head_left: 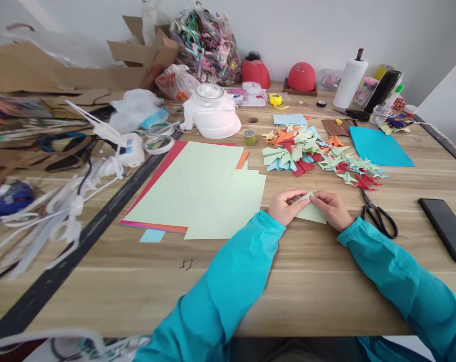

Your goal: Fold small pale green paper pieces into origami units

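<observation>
Between my hands is a small pale green sheet of paper (313, 214), its top corner folded to a point. My left hand (287, 205) pinches it from the left, the thumb near the fold. From the right, my right hand (332, 207) grips the same paper by its upper edge, with finger and thumb tips close to the other thumb. Just beyond lies a pile of folded paper cranes (307, 148) in green, red, orange and blue. Black-handled scissors (379, 216) rest right of my right hand, their tips by the cranes.
Large pale green sheets (175, 186) lie over red and orange ones at left. A black phone (447, 229) is at far right, and a blue sheet (381, 146) lies behind. Cables and a white power strip (132, 150) clutter the left side.
</observation>
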Action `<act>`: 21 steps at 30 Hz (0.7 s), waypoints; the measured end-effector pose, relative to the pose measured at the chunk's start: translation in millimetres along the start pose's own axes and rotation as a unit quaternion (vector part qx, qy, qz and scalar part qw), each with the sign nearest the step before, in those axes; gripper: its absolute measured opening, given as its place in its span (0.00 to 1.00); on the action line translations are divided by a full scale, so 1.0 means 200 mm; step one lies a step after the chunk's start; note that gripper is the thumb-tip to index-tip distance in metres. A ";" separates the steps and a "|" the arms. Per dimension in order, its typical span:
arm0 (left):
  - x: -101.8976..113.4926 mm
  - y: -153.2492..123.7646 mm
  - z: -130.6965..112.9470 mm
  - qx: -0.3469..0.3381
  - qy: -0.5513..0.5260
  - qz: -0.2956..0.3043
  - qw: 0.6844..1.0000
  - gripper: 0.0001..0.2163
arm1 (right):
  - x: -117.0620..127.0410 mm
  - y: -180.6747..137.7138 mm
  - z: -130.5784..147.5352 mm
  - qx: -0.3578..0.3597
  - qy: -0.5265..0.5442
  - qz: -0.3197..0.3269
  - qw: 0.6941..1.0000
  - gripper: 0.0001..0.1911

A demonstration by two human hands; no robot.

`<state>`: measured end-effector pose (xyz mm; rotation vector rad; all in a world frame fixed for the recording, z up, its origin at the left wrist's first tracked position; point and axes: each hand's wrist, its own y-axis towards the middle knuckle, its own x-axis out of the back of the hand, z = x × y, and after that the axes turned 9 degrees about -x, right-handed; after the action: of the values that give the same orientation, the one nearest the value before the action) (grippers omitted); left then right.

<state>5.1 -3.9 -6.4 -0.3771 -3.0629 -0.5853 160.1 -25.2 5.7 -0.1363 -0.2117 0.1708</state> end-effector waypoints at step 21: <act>0.00 -0.01 0.00 0.037 0.107 0.071 0.991 0.12 | -0.02 0.00 -0.04 0.020 -0.046 -0.008 0.999 0.15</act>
<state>3.9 -5.7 -6.6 -0.4894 -2.8149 -0.4725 158.9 -26.4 -2.9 -0.0874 -0.3017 0.1664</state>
